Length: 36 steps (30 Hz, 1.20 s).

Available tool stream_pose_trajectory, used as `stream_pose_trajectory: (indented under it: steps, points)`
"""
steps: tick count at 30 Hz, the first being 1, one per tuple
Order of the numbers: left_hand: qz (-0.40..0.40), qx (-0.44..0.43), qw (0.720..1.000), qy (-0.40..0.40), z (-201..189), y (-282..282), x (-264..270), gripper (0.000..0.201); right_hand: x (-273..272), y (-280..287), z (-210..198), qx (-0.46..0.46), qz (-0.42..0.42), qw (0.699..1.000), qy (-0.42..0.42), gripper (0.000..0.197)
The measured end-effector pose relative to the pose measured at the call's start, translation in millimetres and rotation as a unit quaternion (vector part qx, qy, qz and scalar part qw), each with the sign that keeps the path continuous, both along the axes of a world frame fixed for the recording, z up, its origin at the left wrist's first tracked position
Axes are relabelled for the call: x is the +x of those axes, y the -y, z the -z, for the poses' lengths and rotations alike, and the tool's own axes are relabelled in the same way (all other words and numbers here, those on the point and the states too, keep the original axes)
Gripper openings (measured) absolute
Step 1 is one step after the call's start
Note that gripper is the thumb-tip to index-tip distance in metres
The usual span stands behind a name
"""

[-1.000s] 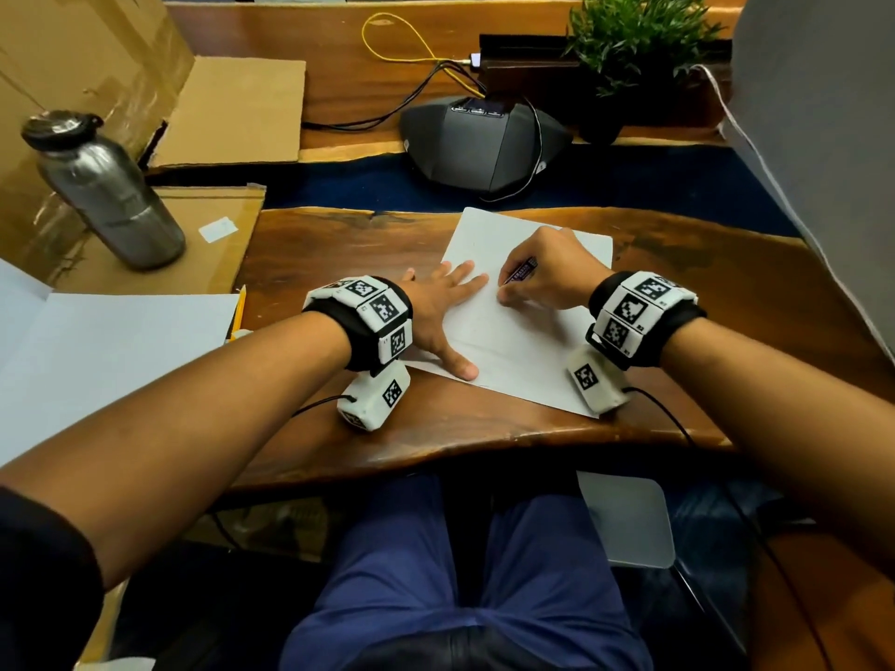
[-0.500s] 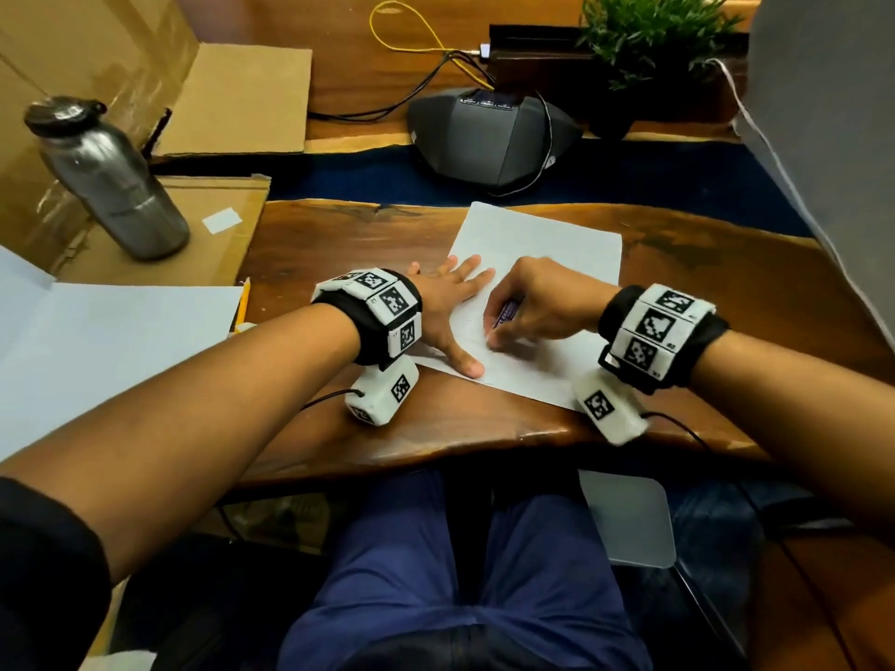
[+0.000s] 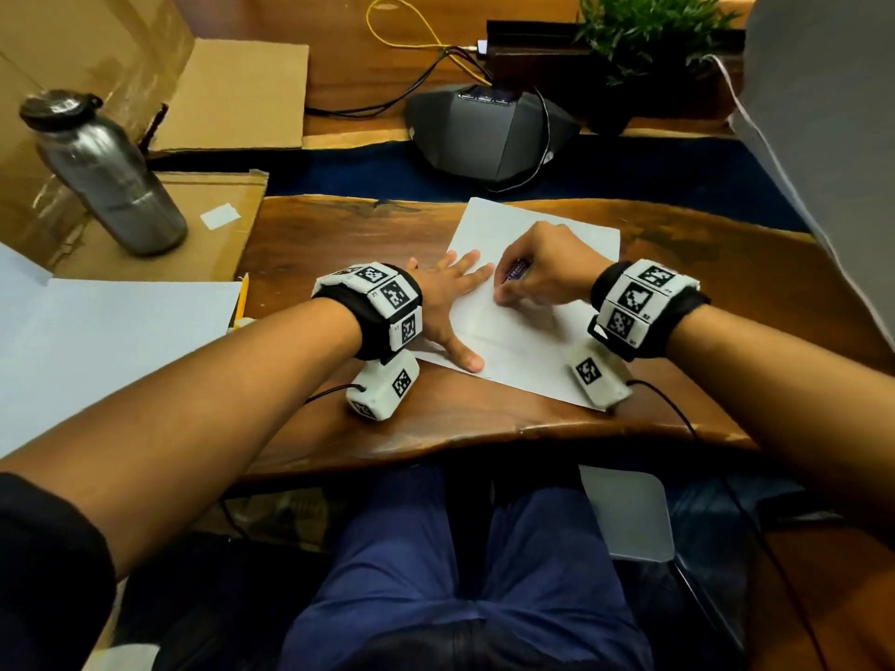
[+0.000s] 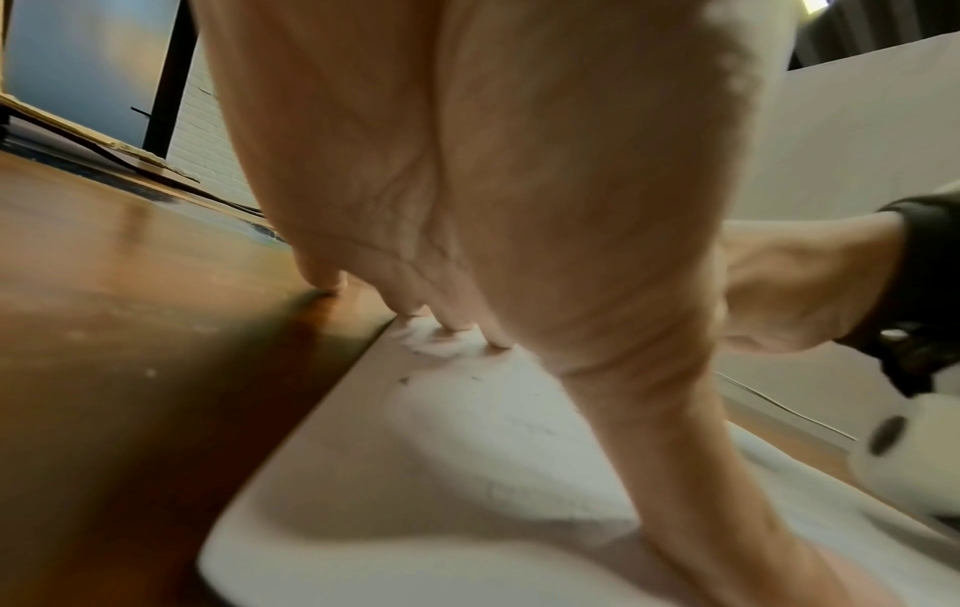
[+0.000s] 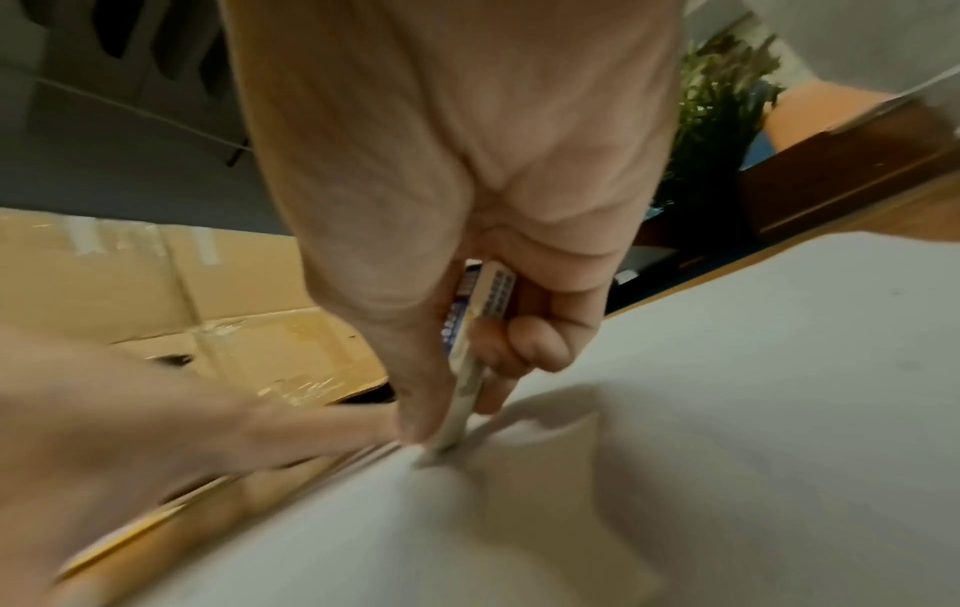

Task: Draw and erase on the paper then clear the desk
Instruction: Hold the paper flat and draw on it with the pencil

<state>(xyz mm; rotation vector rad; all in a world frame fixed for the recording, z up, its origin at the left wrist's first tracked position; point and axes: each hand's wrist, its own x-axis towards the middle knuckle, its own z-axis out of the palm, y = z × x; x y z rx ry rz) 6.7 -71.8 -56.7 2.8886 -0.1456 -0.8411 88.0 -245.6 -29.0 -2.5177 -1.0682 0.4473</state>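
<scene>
A white sheet of paper [image 3: 528, 341] lies tilted on the wooden desk [image 3: 339, 234]. My left hand [image 3: 453, 302] lies flat on the sheet's left edge, fingers spread and straight; the left wrist view shows its fingertips [image 4: 452, 324] pressing the paper [image 4: 415, 472]. My right hand [image 3: 513, 288] grips a small eraser [image 3: 517, 269] in a blue-and-white sleeve. In the right wrist view thumb and fingers pinch the eraser [image 5: 475, 349], its tip down on the paper [image 5: 727, 410]. A yellow pencil [image 3: 242, 295] lies at the desk's left edge.
A steel bottle [image 3: 104, 174] stands on cardboard [image 3: 208, 225] at the left, with larger white sheets [image 3: 111, 341] below it. A grey speaker device [image 3: 489, 133] with cables and a potted plant [image 3: 644, 36] sit behind the paper. A grey panel [image 3: 833, 138] rises on the right.
My right hand slid with the eraser toward me over the paper, then back away to the sheet's middle. The left hand stayed flat on the sheet.
</scene>
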Motion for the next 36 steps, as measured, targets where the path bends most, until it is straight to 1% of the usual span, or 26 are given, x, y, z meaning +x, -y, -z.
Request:
stream_pose_trajectory:
  steps: [2, 3, 4, 7, 8, 9, 11, 12, 13, 16, 17, 20, 21, 22, 25, 26, 29, 30, 31, 32, 34, 35, 36]
  points:
    - [0.004, -0.001, 1.000, 0.001, 1, -2, 0, 0.143, -18, -3, 2, -0.029, -0.063, 0.998, -0.007, 0.014]
    - [0.007, 0.000, 1.000, 0.003, 1, -3, 0, 0.144, -25, -5, 3, -0.040, -0.084, 0.996, -0.017, 0.014]
    - [0.007, 0.001, 1.000, 0.003, 1, -3, 0, 0.144, -23, -6, 3, -0.044, -0.083, 0.995, -0.020, 0.014]
    - [0.005, 0.001, 1.000, -0.002, 0, 0, 1, 0.140, -2, -7, -1, -0.004, 0.006, 1.000, -0.006, 0.016]
    - [0.005, -0.002, 1.000, -0.001, 0, 0, 1, 0.140, -1, -7, 1, 0.006, 0.016, 1.000, 0.004, 0.017]
    - [0.006, -0.004, 1.000, 0.001, 1, -1, 0, 0.139, -6, -8, 2, 0.007, 0.004, 1.000, 0.007, 0.015]
    - [0.009, -0.008, 1.000, 0.008, 3, -4, 0, 0.141, -24, -11, 5, -0.015, -0.060, 0.998, -0.004, 0.013]
    - [0.010, -0.009, 1.000, 0.012, 5, -5, 0, 0.143, -28, -11, 6, -0.025, -0.076, 0.997, -0.014, 0.014]
    - [0.010, -0.009, 1.000, 0.013, 5, -5, 0, 0.144, -25, -11, 4, -0.028, -0.067, 0.997, -0.019, 0.016]
    - [0.009, -0.004, 1.000, 0.012, 5, -3, 0, 0.145, -1, -11, 0, 0.009, 0.026, 1.000, -0.014, 0.018]
    - [0.010, -0.007, 1.000, 0.015, 6, -3, 0, 0.145, -1, -11, 1, 0.015, 0.026, 1.000, -0.007, 0.017]
    - [0.016, -0.020, 0.999, 0.019, 6, -7, 0, 0.138, -26, -17, 7, -0.011, -0.057, 0.998, -0.018, 0.012]
    - [0.016, -0.023, 0.999, 0.018, 6, -8, 0, 0.136, -30, -18, 7, -0.017, -0.070, 0.997, -0.027, 0.012]
    - [0.015, -0.023, 0.999, 0.017, 6, -8, 0, 0.136, -27, -19, 5, -0.014, -0.060, 0.998, -0.033, 0.014]
    - [0.012, -0.016, 1.000, 0.014, 5, -5, -1, 0.140, -6, -20, 2, 0.035, 0.041, 0.998, -0.020, 0.018]
    - [0.010, -0.016, 1.000, 0.015, 5, -5, -1, 0.140, -6, -21, 4, 0.038, 0.044, 0.998, -0.022, 0.018]
    - [0.009, -0.027, 1.000, 0.014, 6, -8, 0, 0.137, -29, -25, 7, 0.001, -0.042, 0.998, -0.056, 0.015]
    - [0.010, -0.025, 1.000, 0.013, 6, -9, 1, 0.139, -31, -25, 7, -0.006, -0.045, 0.997, -0.061, 0.016]
    - [0.011, -0.022, 1.000, 0.009, 6, -7, 1, 0.141, -26, -24, 6, 0.001, -0.024, 0.998, -0.060, 0.018]
    - [0.010, -0.018, 1.000, 0.006, 5, -6, 0, 0.143, -17, -23, 5, 0.016, 0.015, 0.998, -0.051, 0.019]
    - [0.005, -0.015, 1.000, 0.007, 3, -4, -1, 0.143, -4, -23, 4, 0.042, 0.077, 0.996, -0.011, 0.019]
    - [0.003, -0.018, 1.000, 0.010, 2, -4, -3, 0.143, -5, -23, 5, 0.047, 0.078, 0.996, -0.001, 0.017]
    - [0.003, -0.021, 1.000, 0.013, 2, -5, -3, 0.142, -10, -24, 7, 0.046, 0.057, 0.997, -0.003, 0.015]
